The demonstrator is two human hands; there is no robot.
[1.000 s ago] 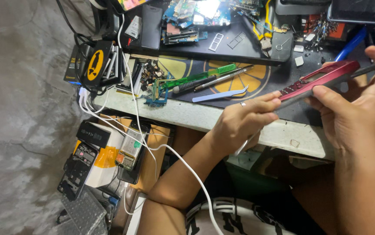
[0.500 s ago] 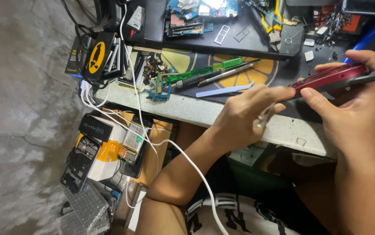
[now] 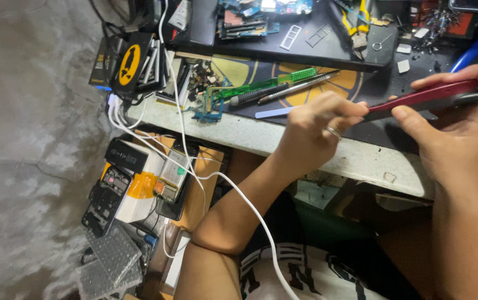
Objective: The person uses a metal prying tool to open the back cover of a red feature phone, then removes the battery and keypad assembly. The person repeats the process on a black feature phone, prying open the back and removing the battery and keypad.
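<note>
I'm pinching the red phone (image 3: 428,97) edge-on over the near bench edge (image 3: 361,161): right hand (image 3: 455,139) clamping its right end, left hand (image 3: 314,130) curled with fingertips pressing its left end. Long axis running left-right, tilting up rightward. Farther left, a screwdriver (image 3: 261,94) is lying on the mat (image 3: 361,83).

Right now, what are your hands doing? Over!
Right hand grips red phone edge-on above bench. Left hand pinches the phone's near end; ring on one finger. Green-handled screwdriver and pen lie on mat behind, apart.
</note>
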